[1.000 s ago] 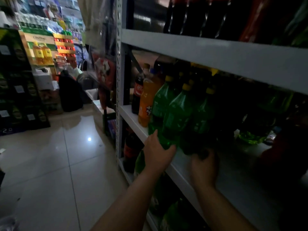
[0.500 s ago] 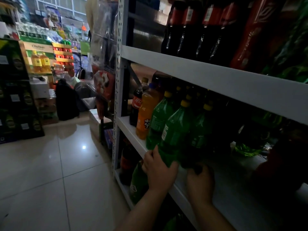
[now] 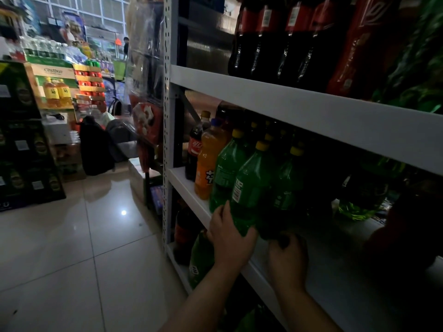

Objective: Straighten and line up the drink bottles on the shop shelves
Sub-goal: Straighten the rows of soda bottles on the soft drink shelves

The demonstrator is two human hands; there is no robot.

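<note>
Closest in, along the bottom edge, only forearms, cut off short of the elbows. Gripping the base of a green bottle (image 3: 249, 188) with the left hand (image 3: 230, 238): thumb up its left side, fingers curled under the front. Reaching the right hand (image 3: 287, 257) to the foot of a second bottle (image 3: 286, 188) just right of the first, knuckles up, fingertips lost in shadow; cannot tell whether clamped or merely touching. Both upright near the front lip of the white shelf (image 3: 187, 185).

Right of the right hand, hard to make out anything but dark shapes and a bright green patch (image 3: 354, 210). Below the left hand, partly hidden by the wrist, a lower bottle (image 3: 200, 259), green. Beyond the left hand, along the same shelf: a third bottle (image 3: 223, 173), an orange bottle (image 3: 208, 164), then a cola (image 3: 193, 152). Overhead, tall colas (image 3: 259, 44) cropped at the neck.

Left of the left hand, glossy tiled floor (image 3: 72, 236); farther back a black bag (image 3: 96, 147) and stacked displays, too small to read.
</note>
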